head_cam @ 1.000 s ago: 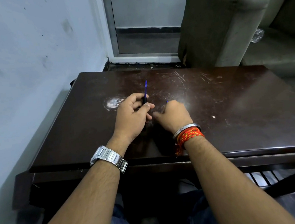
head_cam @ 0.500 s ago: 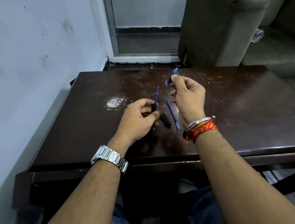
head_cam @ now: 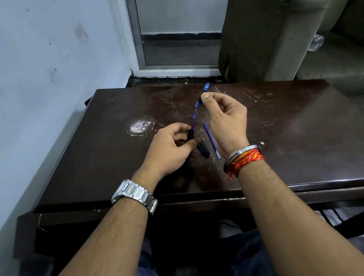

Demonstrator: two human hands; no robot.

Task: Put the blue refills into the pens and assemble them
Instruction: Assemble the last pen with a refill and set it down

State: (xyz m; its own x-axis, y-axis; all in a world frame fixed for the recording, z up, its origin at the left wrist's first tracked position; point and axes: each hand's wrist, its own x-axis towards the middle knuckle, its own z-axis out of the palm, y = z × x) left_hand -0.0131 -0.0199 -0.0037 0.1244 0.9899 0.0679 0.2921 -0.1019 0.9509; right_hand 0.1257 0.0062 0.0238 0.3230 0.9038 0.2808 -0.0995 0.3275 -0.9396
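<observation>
- Nearest us, our left hand (head_cam: 169,152) pinches a black pen section (head_cam: 190,135) with a blue refill (head_cam: 194,120) rising from it.
- Beside it, a black pen piece (head_cam: 204,150) and a spare refill (head_cam: 212,140) lie on the dark table (head_cam: 287,139).
- Farther off, our right hand (head_cam: 228,120) grips a blue pen barrel (head_cam: 201,96) over the refill's tip.

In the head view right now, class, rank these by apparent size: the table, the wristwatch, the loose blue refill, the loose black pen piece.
1. table
2. wristwatch, though it sits nearer the camera, which flatters it
3. loose blue refill
4. loose black pen piece, shorter but thicker than the refill, so that order is unsure
</observation>
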